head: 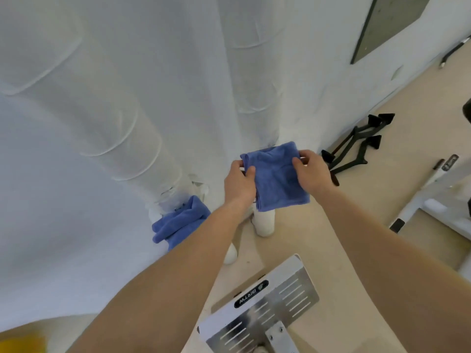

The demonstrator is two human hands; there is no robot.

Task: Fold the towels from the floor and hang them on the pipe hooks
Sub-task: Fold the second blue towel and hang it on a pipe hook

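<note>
Folded blue towel held up by the white pipe.
Left hand pinches its 9 o'clock edge, right hand the 3 o'clock edge: good spots, since it looks soft, light, floppy.

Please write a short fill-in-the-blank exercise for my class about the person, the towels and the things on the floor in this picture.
1. The folded towel being held up is ____ in colour.
2. The number of hands gripping it, left hand and right hand, is ____.
3. A second towel hangs on the person's ____ side.
4. The black objects lie on the ____.

Missing words: blue; two; left; floor.
</note>
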